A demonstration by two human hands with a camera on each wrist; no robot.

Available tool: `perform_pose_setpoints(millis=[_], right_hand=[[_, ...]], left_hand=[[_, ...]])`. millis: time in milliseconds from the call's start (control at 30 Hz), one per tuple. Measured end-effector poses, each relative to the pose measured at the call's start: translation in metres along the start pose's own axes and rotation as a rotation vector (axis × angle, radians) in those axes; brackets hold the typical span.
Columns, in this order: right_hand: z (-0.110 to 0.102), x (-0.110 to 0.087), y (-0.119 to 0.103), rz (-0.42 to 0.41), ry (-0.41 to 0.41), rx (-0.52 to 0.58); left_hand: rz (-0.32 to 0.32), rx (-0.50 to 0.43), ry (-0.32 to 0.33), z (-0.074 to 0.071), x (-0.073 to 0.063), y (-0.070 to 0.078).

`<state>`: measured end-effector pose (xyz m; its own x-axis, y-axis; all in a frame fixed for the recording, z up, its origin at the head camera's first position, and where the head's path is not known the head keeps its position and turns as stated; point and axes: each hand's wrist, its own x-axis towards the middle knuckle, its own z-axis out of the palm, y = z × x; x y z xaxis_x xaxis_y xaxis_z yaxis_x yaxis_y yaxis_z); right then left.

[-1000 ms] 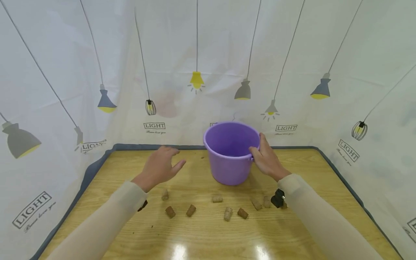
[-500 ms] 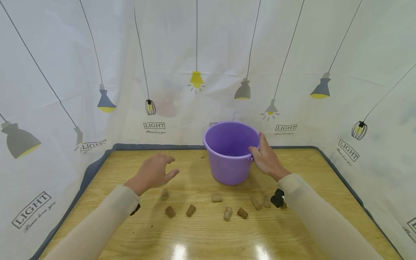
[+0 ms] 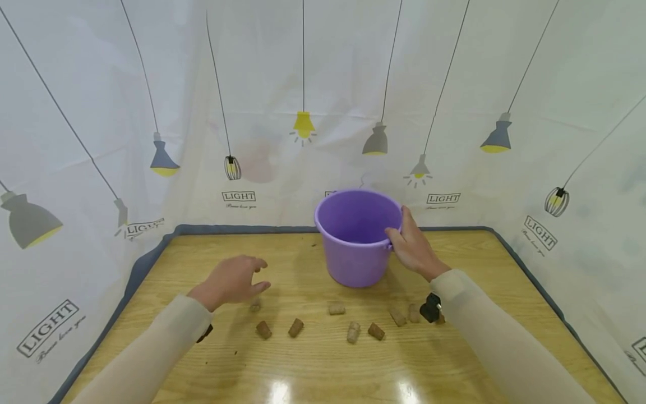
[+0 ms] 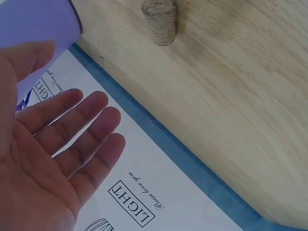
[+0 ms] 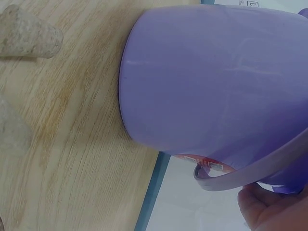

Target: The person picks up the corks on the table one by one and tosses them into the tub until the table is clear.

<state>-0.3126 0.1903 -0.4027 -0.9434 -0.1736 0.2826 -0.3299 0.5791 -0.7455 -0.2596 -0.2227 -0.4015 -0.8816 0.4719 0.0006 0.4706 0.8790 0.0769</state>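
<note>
A purple bucket [image 3: 355,266] stands upright toward the back of the table, its mouth facing up. My right hand [image 3: 416,247] grips its rim on the right side, thumb over the edge; in the right wrist view the bucket's handle [image 5: 255,173] hangs beside the fingers. My left hand [image 3: 229,283] hovers over the table to the left of the bucket, fingers spread and holding nothing. Right below it lies a pale cork [image 3: 255,307], partly covered by the hand in the head view. The left wrist view shows that cork [image 4: 161,24] beyond the fingertips.
Several more corks lie across the wooden table [image 3: 303,370], among them a brown cork [image 3: 263,330], a pale cork [image 3: 354,332] and another brown cork [image 3: 375,331]. A white cloth [image 3: 272,67] printed with lamps encloses the back and sides.
My left hand has come down and back to the left, nearer the pale cork. The right hand and the bucket have stayed in place.
</note>
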Motion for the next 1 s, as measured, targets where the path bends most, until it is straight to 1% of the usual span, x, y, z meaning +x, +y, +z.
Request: perform_pose_setpoints(millis=[300, 400, 633, 833, 1000], right_hand=[[0.0, -0.001, 0.001, 0.003, -0.003, 0.002], [0.0, -0.001, 0.002, 0.008, -0.006, 0.0], [0.001, -0.001, 0.001, -0.009, 0.006, 0.01], [0.0, -0.001, 0.0, -0.008, 0.009, 0.002], [-0.001, -0.001, -0.001, -0.001, -0.002, 0.009]], left_hand=[[-0.054, -0.033, -0.147, 0.003, -0.004, -0.002], [-0.065, -0.043, -0.18, 0.007, -0.005, -0.004], [-0.079, -0.055, -0.22, 0.014, -0.004, -0.008], [-0.099, -0.1, -0.239, 0.018, -0.003, -0.008], [-0.102, -0.075, -0.243, 0.022, -0.003, -0.007]])
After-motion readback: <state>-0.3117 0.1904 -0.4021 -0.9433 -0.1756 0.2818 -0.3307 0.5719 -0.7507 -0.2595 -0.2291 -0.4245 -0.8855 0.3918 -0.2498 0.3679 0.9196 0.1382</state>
